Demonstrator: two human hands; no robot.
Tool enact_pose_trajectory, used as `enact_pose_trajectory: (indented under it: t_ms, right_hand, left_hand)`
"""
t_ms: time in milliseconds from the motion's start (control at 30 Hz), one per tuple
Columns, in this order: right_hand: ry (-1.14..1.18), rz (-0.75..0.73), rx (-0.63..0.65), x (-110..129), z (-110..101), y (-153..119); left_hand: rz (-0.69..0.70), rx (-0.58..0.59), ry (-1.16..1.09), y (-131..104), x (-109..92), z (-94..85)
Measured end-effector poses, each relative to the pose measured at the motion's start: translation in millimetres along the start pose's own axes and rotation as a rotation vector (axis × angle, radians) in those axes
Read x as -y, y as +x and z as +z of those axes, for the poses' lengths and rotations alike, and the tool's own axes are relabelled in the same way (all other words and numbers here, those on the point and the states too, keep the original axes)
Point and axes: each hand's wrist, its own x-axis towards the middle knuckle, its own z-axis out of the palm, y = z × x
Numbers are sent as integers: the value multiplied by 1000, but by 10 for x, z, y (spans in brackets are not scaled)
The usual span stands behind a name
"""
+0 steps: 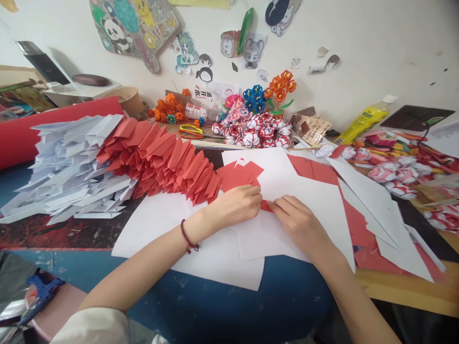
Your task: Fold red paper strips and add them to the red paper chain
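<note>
Between my two hands is a small folded strip of red paper [266,206], low over white sheets. My left hand [238,203], with a dark red cord bracelet on the wrist, is closed at the strip's left end; its fingertips are partly hidden. At the other end, my right hand [296,217] pinches the strip between thumb and fingers. White paper sheets [215,260] lie beneath both hands. Just beyond my left hand are flat red paper pieces [234,177]. Folded red paper pieces [158,155] form a long pile to the left, against a heap of folded white pieces [79,167].
Red-and-white paper flowers [263,131] and yellow-handled scissors [191,131] stand along the back. A yellow bottle [366,122] leans at the right. Loose white sheets [376,205] overlap red paper near the right edge. A blue glue gun [41,291] is at lower left.
</note>
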Motion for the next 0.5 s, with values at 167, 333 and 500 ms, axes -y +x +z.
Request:
enact_pose_trajectory:
  t_ms: [167,333,500]
  right_hand:
    - [20,23,1,-26,27,-22]
    - [35,31,-32,-31,28,-11]
    - [14,42,-56,-6,2,13]
  left_hand:
    - [-23,9,0,-29,17,-26]
    - [-35,5,-3,-47,22,-11]
    - [-36,-36,18,-51,6,22]
